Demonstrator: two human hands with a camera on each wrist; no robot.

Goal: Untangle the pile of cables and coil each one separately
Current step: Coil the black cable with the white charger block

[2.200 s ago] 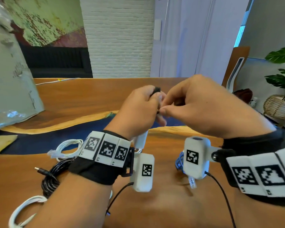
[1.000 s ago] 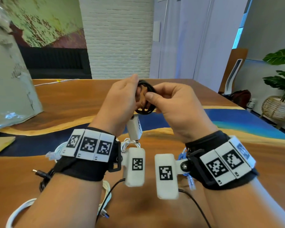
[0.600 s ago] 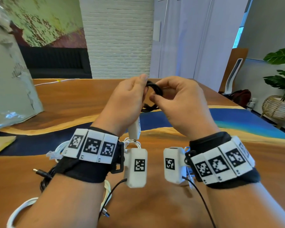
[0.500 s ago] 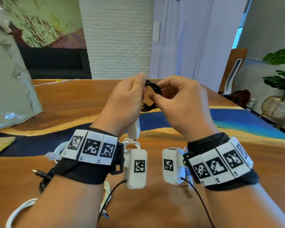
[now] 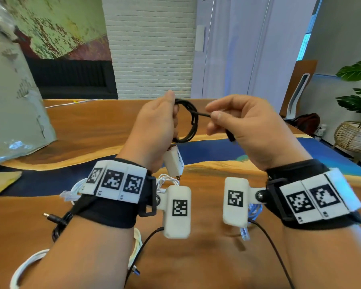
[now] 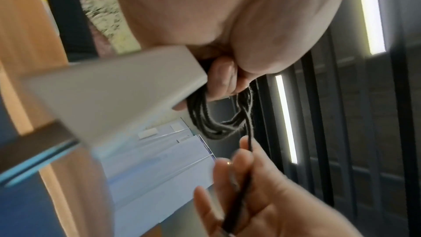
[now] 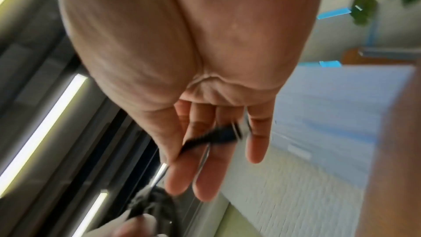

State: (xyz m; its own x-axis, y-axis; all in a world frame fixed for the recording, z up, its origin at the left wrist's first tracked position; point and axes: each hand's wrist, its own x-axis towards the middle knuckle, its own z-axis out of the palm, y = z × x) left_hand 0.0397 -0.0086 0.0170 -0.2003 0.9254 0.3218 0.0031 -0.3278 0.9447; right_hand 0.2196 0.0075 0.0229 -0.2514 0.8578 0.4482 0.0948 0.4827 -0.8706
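My left hand (image 5: 165, 119) grips a small coil of thin black cable (image 5: 191, 122) above the table; the coil (image 6: 212, 122) also shows in the left wrist view. A white charger block (image 5: 173, 161) hangs under that hand. My right hand (image 5: 221, 115) pinches the cable's free end (image 5: 202, 114) between thumb and forefinger, and its black plug (image 7: 223, 135) lies across the fingers. On the table below my left wrist lie a black cable with a barrel plug (image 5: 54, 219), white cables (image 5: 29, 265) and a pale blue cable (image 5: 253, 211) under my right wrist.
The wooden table (image 5: 92, 130) has a blue resin band across it. A grey plastic-wrapped bundle (image 5: 10, 101) stands at the far left. A yellow sheet (image 5: 0, 182) lies at the left edge. A potted plant (image 5: 356, 113) and basket stand off the table's right.
The hands have moved apart. My right hand has drawn the cable's free end out to the right of the coil, which my left hand still grips.
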